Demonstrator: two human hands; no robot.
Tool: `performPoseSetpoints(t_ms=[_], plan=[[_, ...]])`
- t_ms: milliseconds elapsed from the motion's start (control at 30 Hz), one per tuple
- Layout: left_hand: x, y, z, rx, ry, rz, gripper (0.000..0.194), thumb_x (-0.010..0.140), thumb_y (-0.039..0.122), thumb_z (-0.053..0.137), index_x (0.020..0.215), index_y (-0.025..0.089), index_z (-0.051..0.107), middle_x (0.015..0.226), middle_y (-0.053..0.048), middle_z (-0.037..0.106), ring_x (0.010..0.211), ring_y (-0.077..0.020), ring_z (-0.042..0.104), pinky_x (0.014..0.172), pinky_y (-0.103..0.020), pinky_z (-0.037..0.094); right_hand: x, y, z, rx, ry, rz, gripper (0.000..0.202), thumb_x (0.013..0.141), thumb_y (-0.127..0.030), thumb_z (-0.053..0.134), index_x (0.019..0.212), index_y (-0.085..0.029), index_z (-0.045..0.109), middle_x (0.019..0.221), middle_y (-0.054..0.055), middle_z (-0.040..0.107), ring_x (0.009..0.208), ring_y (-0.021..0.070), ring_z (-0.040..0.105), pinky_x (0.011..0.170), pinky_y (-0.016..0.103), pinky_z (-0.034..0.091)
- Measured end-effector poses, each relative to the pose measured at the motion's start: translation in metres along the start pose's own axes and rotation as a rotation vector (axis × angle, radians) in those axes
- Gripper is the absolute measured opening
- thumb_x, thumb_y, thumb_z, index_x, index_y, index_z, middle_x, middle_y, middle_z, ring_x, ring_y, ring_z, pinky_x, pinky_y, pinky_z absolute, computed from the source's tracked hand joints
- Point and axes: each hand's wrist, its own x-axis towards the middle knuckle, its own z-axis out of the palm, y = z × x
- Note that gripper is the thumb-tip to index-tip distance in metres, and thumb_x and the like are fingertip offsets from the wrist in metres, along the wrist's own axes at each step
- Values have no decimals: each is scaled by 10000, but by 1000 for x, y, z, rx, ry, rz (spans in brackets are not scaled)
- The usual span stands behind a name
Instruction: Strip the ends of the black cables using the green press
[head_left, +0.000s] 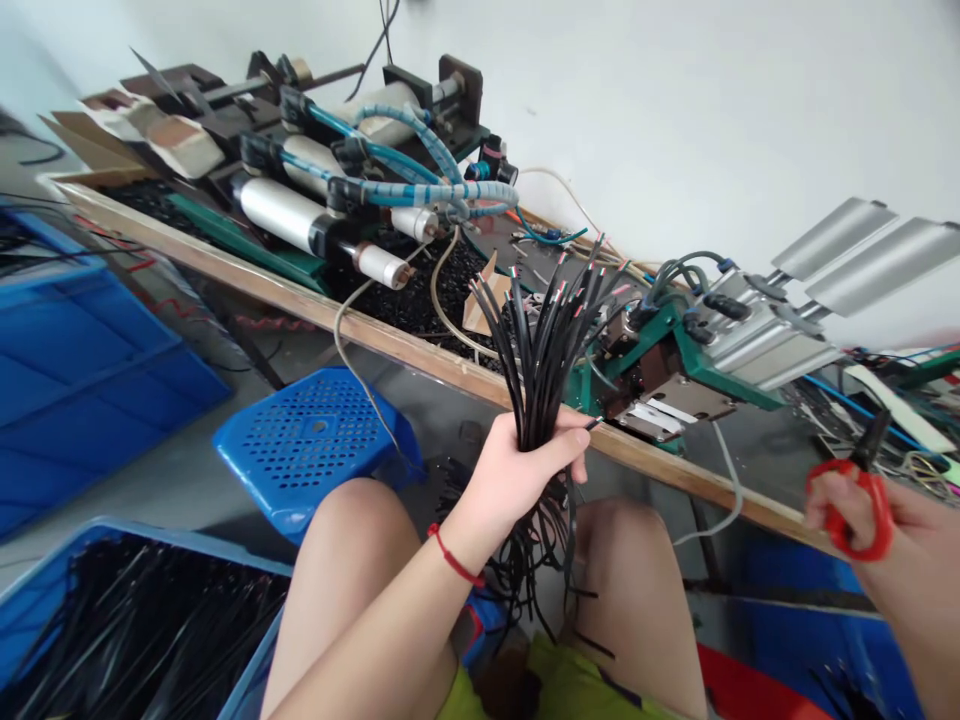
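Left hand [514, 467] wrapped round black cables [536, 375], I judge them light, springy, best held mid-bundle; rightward, my right hand [904, 525] grips red-handled scissors [876, 515].

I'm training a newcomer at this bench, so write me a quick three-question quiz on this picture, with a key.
1. What colour are the handles of the scissors in the right hand? a) green b) red c) white
2. True or false: the bundle of black cables gripped in the left hand fans out at its upper end.
3. Fill in: the seat of the blue stool is dotted with small ____.

Key: 1 b; 2 true; 3 holes.
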Motion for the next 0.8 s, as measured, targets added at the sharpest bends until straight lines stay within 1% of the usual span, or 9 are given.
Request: performPoseSetpoints(t_ms=[67, 133, 267, 333, 400, 467, 533, 667, 800], plan=[[0, -1, 1, 6, 33, 2, 244, 865, 359, 885, 991, 152, 858, 646, -38, 737, 481, -97, 480, 492, -250, 329, 29, 27, -25, -74, -18, 195, 461, 769, -714, 981, 720, -282, 827, 715, 150, 755, 623, 265, 655, 655, 508, 494], [0, -3, 2, 16, 75, 7, 253, 831, 361, 920, 963, 156, 855, 722, -67, 781, 503, -106, 505, 498, -255, 351, 52, 49, -44, -342, 37, 276, 415, 802, -611, 960, 637, -274, 782, 713, 171, 776, 561, 281, 667, 646, 529, 476], [2, -8, 6, 40, 167, 38, 259, 778, 349, 975, 906, 166, 843, 882, -97, 828, 502, -89, 496, 476, -254, 355, 46, 64, -43, -630, 334, -3, 198, 885, -310, 784, 690, -292, 752, 859, 223, 819, 777, 383, 772, 649, 532, 464], [4, -9, 7, 51, 199, 57, 265, 769, 345, 987, 891, 168, 833, 944, -99, 836, 477, -61, 450, 451, -244, 328, 21, 55, -18, -638, 323, -291, 108, 939, -255, 713, 938, -274, 819, 964, 208, 847, 889, 372, 814, 683, 497, 555], [5, -11, 9, 61, 220, 71, 285, 756, 344, 999, 889, 165, 821, 993, -98, 840, 455, -35, 399, 424, -235, 283, -4, 36, 19, -497, 157, -645, 187, 1031, -256, 659, 1106, -248, 830, 1085, 182, 863, 931, 332, 837, 816, 472, 646], [7, -11, 11, 71, 233, 78, 315, 744, 349, 1007, 898, 161, 806, 1001, -92, 837, 433, -16, 357, 403, -229, 231, -22, 10, 60, -380, 36, -821, 193, 1071, -276, 653, 1131, -307, 834, 1142, 67, 880, 1007, 252, 851, 954, 389, 682], [7, -11, 13, 81, 238, 80, 342, 749, 368, 1005, 908, 161, 783, 928, -65, 812, 410, -9, 334, 391, -221, 200, -31, -19, 98, -212, -106, -981, 278, 1067, -162, 658, 1247, -287, 829, 1273, 78, 868, 1110, 246, 849, 1007, 387, 689], [7, -9, 13, 100, 249, 101, 368, 792, 416, 970, 934, 179, 728, 726, 17, 695, 376, -23, 332, 384, -207, 214, -36, -65, 153, 77, -189, -849, 343, 1076, -161, 599, 1339, -260, 795, 1316, 115, 852, 1194, 281, 830, 1076, 455, 681], [6, -6, 10, 121, 272, 134, 359, 819, 405, 951, 971, 188, 710, 703, 36, 672, 370, -25, 350, 385, -195, 220, -45, -83, 181, 294, -334, -661, 233, 1073, -347, 652, 1208, -252, 816, 1088, 113, 880, 954, 293, 835, 922, 446, 682]])
